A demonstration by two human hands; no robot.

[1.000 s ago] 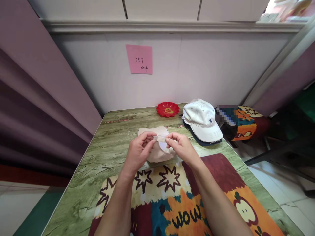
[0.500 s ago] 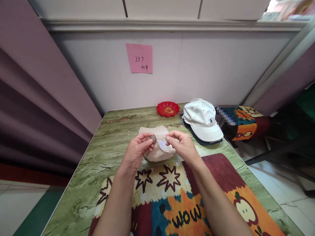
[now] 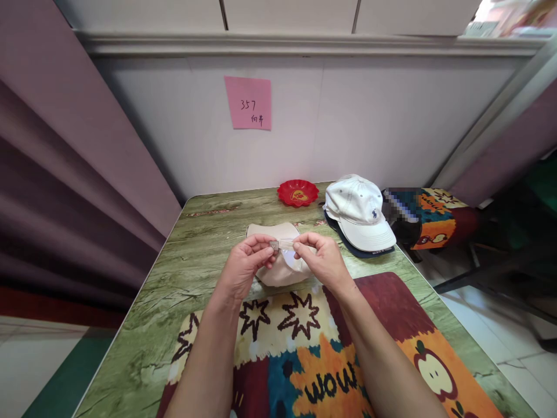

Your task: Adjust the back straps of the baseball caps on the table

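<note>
A beige cap (image 3: 282,276) lies on the table with its back opening facing me and its brim (image 3: 272,231) pointing away. My left hand (image 3: 248,258) pinches a small metal buckle (image 3: 274,246) at the back of the cap between thumb and fingers. Between thumb and forefinger, my right hand (image 3: 324,258) grips the cap's pale strap (image 3: 286,244), which stretches across the opening up to the buckle. Whether the strap's end passes through the buckle is too small to tell.
To the right, a white cap (image 3: 354,203) sits on a dark navy cap (image 3: 361,249). A red scalloped dish (image 3: 298,193) stands near the wall. Under my forearms lies a patterned mat (image 3: 313,348). A pink note (image 3: 249,103) sticks to the wall.
Both hands keep their pinch on the buckle and strap, with only slight finger movement. The whole view has shifted a few pixels.
</note>
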